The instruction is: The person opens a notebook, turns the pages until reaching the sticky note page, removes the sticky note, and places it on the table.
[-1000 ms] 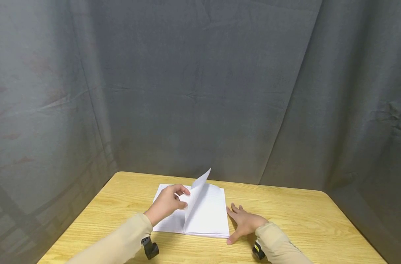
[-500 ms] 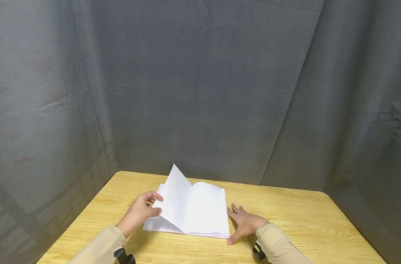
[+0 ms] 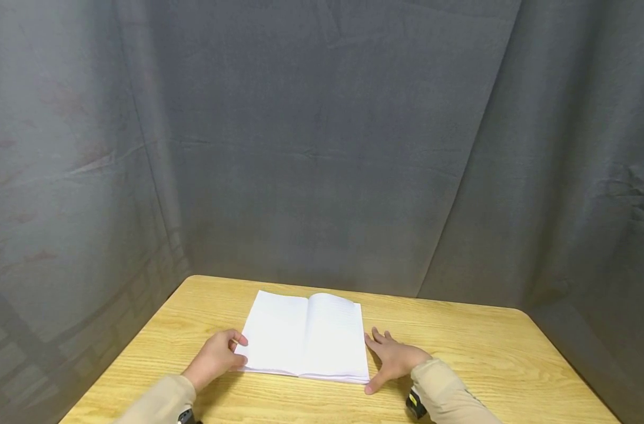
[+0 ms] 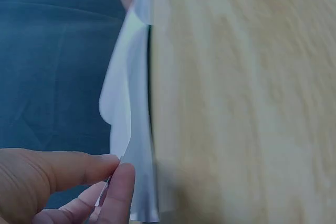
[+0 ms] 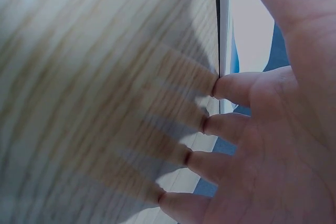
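An open notebook (image 3: 332, 338) with white pages lies on the wooden table, its spine running away from me. At its left edge my left hand (image 3: 216, 356) pinches a page (image 4: 122, 103) between thumb and index finger; in the left wrist view that page stands slightly raised over the ones beneath. My right hand (image 3: 396, 358) rests on the table along the notebook's right edge, fingers spread. In the right wrist view the right hand's fingertips (image 5: 223, 86) press on the wood, the index finger right at the notebook's edge (image 5: 224, 24).
The light wooden table (image 3: 470, 353) extends to both sides of the notebook. A grey curtain (image 3: 322, 147) hangs behind the table and along its left and right sides. Each wrist wears a small black device (image 3: 416, 403) with a strap.
The left hand has carried the page from upright near the spine over to the left, where it now lies almost flat. The right hand has stayed in place.
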Motion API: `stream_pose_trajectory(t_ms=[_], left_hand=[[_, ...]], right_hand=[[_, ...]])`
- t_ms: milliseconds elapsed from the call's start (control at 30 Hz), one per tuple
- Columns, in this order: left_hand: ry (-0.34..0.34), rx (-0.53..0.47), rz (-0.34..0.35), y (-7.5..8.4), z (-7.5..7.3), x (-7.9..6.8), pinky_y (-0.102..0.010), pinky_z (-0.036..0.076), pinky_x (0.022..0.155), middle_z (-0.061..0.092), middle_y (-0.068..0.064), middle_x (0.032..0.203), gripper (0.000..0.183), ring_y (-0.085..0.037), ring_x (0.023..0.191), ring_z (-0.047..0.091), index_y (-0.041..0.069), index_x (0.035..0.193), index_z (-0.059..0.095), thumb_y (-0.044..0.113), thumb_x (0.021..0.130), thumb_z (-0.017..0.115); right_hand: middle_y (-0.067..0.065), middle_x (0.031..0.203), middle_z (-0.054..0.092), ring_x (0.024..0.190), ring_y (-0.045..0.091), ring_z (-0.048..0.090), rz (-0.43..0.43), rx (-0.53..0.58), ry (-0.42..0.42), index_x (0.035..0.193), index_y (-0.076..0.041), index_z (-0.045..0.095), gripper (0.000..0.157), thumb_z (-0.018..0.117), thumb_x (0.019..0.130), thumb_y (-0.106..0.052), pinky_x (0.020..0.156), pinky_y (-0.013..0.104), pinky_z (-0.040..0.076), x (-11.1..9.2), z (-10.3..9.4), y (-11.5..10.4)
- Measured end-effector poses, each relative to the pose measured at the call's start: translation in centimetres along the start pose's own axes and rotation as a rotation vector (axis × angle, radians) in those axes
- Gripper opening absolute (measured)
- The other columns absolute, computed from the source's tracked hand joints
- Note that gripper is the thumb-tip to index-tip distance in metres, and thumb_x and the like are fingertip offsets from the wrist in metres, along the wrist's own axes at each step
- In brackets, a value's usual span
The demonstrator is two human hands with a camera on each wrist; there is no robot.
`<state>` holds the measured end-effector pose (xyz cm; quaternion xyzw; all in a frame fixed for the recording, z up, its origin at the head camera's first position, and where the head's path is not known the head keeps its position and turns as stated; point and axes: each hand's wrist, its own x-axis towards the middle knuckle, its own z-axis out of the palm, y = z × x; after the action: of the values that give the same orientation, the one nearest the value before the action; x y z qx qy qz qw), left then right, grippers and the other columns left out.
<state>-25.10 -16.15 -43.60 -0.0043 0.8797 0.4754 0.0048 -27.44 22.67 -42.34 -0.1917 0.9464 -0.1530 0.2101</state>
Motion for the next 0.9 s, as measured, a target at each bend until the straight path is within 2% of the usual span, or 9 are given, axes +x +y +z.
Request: stream_pose_trajectory(t_ms=[133,467,633,900], left_hand=[[-0.014,0.039,0.006,-0.49,0.49,0.17,-0.027,0.054,0.059,0.042,-0.008,0.073,0.028,-0.017,0.063,0.052,-0.003,0.092,0.062,-0.011,0.068,0.073],[-0.035,0.129,0.012,-0.64,0.62,0.78,-0.027,0.048,0.057,0.048,-0.009,0.076,0.028,-0.017,0.063,0.054,-0.002,0.09,0.062,-0.009,0.065,0.074],[-0.061,0.128,-0.012,-0.37,0.54,0.82,-0.029,0.053,0.059,0.05,-0.011,0.078,0.027,-0.016,0.063,0.058,-0.003,0.09,0.06,-0.01,0.067,0.073],[-0.075,0.155,-0.007,-0.04,0.53,0.63,-0.027,0.046,0.053,0.05,-0.008,0.07,0.028,-0.015,0.055,0.051,-0.002,0.088,0.059,-0.011,0.064,0.068]], right_hand=[[0.024,0.159,0.012,0.143,0.051,0.011,0.004,0.0,-0.003,0.153,-0.005,0.02,0.118,0.08,0.066,-0.059,0.104,0.071,0.024,0.0,-0.01,-0.05],[0.024,0.159,0.011,0.143,0.051,0.01,0.002,0.008,-0.003,0.153,-0.005,0.02,0.118,0.08,0.067,-0.059,0.104,0.071,0.023,0.01,-0.07,-0.06],[0.024,0.159,0.011,0.144,0.05,0.01,0.007,0.009,0.003,0.153,-0.005,0.02,0.119,0.08,0.066,-0.058,0.105,0.071,0.023,0.0,-0.07,-0.04],[0.024,0.159,0.011,0.143,0.051,0.01,-0.005,0.017,0.003,0.153,-0.005,0.02,0.119,0.08,0.066,-0.059,0.103,0.073,0.022,-0.03,0.04,0.11]])
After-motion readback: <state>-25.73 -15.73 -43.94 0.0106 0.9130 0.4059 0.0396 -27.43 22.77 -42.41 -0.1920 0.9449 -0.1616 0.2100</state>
